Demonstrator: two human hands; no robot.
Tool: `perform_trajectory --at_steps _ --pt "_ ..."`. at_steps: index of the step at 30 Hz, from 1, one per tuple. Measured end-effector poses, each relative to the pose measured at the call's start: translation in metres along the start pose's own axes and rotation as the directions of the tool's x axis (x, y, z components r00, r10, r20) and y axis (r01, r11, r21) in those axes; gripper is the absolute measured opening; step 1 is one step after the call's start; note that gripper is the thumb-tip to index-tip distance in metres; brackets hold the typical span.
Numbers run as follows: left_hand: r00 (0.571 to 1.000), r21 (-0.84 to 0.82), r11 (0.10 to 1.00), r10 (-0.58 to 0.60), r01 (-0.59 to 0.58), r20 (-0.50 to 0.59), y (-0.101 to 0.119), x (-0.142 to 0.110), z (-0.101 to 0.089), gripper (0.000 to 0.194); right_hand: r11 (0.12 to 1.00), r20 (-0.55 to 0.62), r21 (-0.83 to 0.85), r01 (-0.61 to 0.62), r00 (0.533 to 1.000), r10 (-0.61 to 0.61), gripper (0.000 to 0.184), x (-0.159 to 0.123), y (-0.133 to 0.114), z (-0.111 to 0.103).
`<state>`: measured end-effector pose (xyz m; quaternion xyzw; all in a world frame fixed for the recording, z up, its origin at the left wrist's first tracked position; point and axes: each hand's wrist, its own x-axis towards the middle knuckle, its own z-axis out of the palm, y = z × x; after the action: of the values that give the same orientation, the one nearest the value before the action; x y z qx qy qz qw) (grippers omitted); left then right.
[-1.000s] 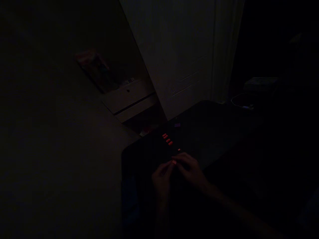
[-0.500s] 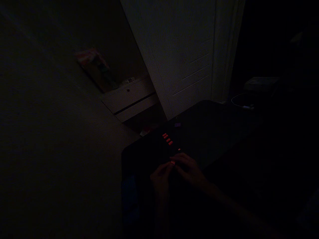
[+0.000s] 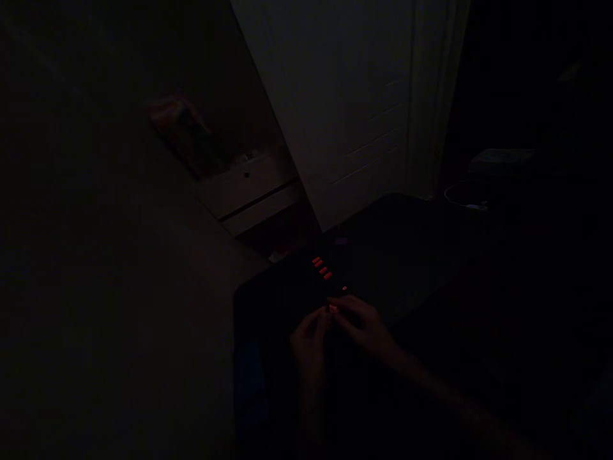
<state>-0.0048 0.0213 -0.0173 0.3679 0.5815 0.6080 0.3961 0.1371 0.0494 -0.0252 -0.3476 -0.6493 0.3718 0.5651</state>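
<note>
In very dim light, my left hand (image 3: 309,332) and my right hand (image 3: 361,321) meet over a dark table (image 3: 407,249). Between their fingertips is a small orange-red piece (image 3: 334,308), too dark to name. Thumb and fingers of both hands pinch it from either side. Just beyond the hands lies a tiny orange-red bit (image 3: 344,288). Several small red pieces (image 3: 324,269) lie in a slanting row farther back on the table. What else the fingers may cover is hidden.
A small purple block (image 3: 341,241) lies near the table's far edge. On the left edge is a dark blue flat thing (image 3: 249,377). A white cable (image 3: 454,198) and a pale box (image 3: 502,156) are at the right back. Behind stand a pale door (image 3: 345,115) and drawers (image 3: 258,191).
The hands have shifted slightly, and more of the orange-red piece shows between the fingertips. The picture is darker. The row of red pieces has not moved.
</note>
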Motion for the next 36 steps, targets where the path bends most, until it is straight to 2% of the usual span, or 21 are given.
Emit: perform_trajectory --at_steps 8,14,18,26,32,36 --pt "1.000 -0.025 1.000 0.013 -0.012 0.025 0.0029 -0.0008 0.0018 0.028 0.999 0.021 0.035 0.010 1.000 -0.011 0.027 -0.0006 0.0069 0.0005" --pt "0.999 -0.040 0.998 -0.037 0.038 0.014 0.0023 -0.0007 0.0014 0.029 0.999 0.069 0.032 -0.003 0.998 0.001 0.027 -0.0001 0.0017 -0.0032" --pt "0.999 -0.050 0.998 -0.041 0.042 0.004 0.0042 -0.0015 0.0019 0.028 0.999 0.055 0.039 0.003 0.998 -0.006 0.026 0.0002 -0.0009 -0.0029" --pt "1.000 -0.031 1.000 0.002 -0.003 -0.028 0.0052 -0.0017 0.0020 0.029 0.999 0.074 0.041 -0.001 0.997 -0.002 0.027 0.0007 -0.0024 -0.0024" --pt "0.999 0.002 1.000 -0.011 0.011 -0.030 0.0049 -0.0011 0.0004 0.033 0.996 0.037 0.047 -0.077 0.996 0.075 0.027 0.0005 -0.0013 -0.0014" --pt "0.999 0.048 0.998 0.045 -0.045 -0.008 0.0038 -0.0007 -0.0020 0.029 0.993 0.036 0.040 -0.114 0.993 0.113 0.027 0.0005 -0.0017 -0.0009"
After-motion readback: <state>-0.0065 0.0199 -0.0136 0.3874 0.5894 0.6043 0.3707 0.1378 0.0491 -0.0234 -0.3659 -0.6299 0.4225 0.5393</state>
